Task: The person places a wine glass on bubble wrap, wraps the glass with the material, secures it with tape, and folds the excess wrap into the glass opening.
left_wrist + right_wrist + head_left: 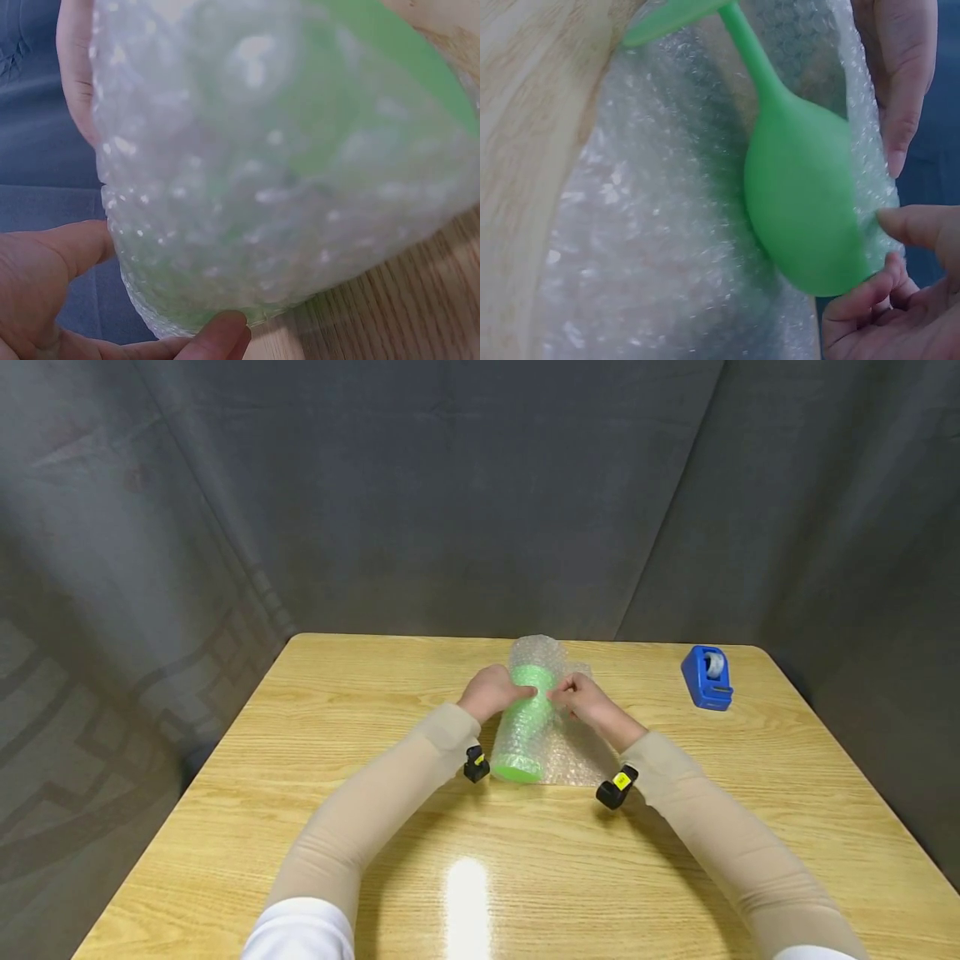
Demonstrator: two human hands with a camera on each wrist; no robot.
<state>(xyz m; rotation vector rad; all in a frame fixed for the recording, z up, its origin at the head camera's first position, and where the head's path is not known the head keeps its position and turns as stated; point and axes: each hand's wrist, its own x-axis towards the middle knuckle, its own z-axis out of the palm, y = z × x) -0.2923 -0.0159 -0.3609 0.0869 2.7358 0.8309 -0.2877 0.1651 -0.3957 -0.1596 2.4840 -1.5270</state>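
Note:
A green wine glass (799, 187) lies on its side with its foot toward the person. Bubble wrap (581, 747) covers much of it, and a flat part of the sheet spreads to the right. My left hand (495, 690) grips the wrapped glass from the left, thumb on top; the left wrist view shows its fingers (217, 337) against the wrap's underside. On the other side, my right hand (588, 700) pinches the wrap's edge between thumb and fingers, close to the bowl's rim in the right wrist view.
A blue tape dispenser (707, 678) with a roll of clear tape stands at the table's right rear. The wooden table (360, 677) ends at a dark grey curtain (450, 502) behind and beside it.

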